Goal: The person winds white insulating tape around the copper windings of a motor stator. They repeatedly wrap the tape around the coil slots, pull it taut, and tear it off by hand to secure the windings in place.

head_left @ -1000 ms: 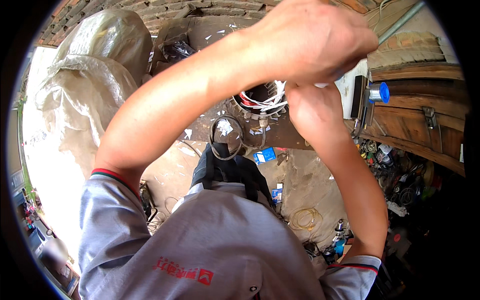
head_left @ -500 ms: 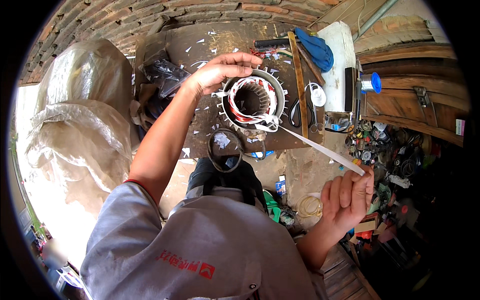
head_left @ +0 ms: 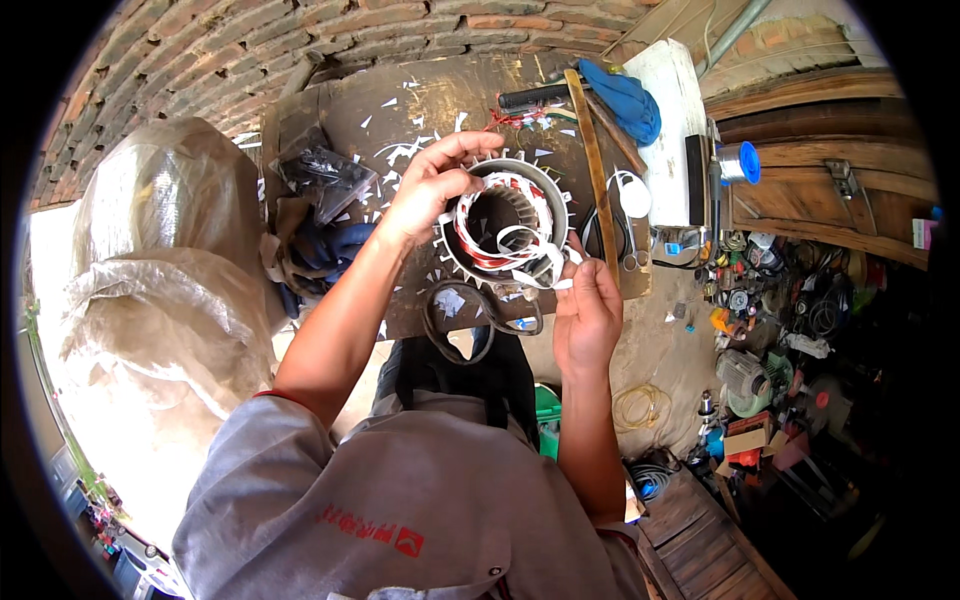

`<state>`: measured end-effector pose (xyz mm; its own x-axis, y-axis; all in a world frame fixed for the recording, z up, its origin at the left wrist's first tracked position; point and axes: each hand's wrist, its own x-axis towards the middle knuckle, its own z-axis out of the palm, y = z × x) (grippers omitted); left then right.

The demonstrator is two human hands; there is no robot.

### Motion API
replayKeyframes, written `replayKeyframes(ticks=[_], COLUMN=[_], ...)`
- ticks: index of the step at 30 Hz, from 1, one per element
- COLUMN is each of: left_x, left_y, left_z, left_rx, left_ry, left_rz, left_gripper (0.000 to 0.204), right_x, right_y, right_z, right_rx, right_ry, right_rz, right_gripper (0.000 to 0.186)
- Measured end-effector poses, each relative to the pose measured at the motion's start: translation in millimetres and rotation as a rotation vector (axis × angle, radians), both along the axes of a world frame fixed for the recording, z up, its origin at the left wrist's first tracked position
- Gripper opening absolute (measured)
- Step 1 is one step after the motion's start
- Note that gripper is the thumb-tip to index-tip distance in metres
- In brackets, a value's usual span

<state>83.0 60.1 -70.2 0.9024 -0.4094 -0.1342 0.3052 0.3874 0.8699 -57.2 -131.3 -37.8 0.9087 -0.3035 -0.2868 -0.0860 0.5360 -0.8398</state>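
Observation:
A motor stator (head_left: 456, 245) with a round finned metal housing stands on the worktable. Inside it, a ring of red windings (head_left: 546, 211) is wrapped with white tape. My left hand (head_left: 430, 190) grips the far left rim, thumb on the inner side and fingers over the outside. At the near right edge, my right hand (head_left: 588, 310) is closed, pinching white lacing tape (head_left: 548, 272) between thumb and fingers. Loose loops of that tape lie over the near part of the windings and the rim. A dark cable (head_left: 430, 325) curls just in front of the stator.
White paper scraps are scattered over the worktable (head_left: 350, 95). To the right lie a wooden strip (head_left: 592, 150), a blue cloth glove (head_left: 625, 105), scissors (head_left: 630, 255) and a white tape roll (head_left: 634, 196). A plastic-wrapped bulk (head_left: 170, 210) stands left; motor parts (head_left: 745, 380) crowd the right floor.
My right hand has come from far lower right up to the stator's near edge. The tape, stretched taut before, now hangs in loose loops. My left hand stays at the rim.

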Motion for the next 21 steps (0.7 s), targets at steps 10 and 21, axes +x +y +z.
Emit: replayKeyframes(ticks=[10,21], left_x=[-95,-106], left_y=[-29,-19], left_z=[-10,94], left_rx=[-0.061,1.091], left_ry=[0.064,-0.511], left_rz=[0.886,0.521], left_gripper=[0.042,0.022], right_x=[104,67], right_y=[-38,-131], right_z=[14,131], right_rx=[0.036,0.217], right_ry=[0.058,-0.394], right_rz=[0.544,0.574], right_gripper=[0.022,0.02])
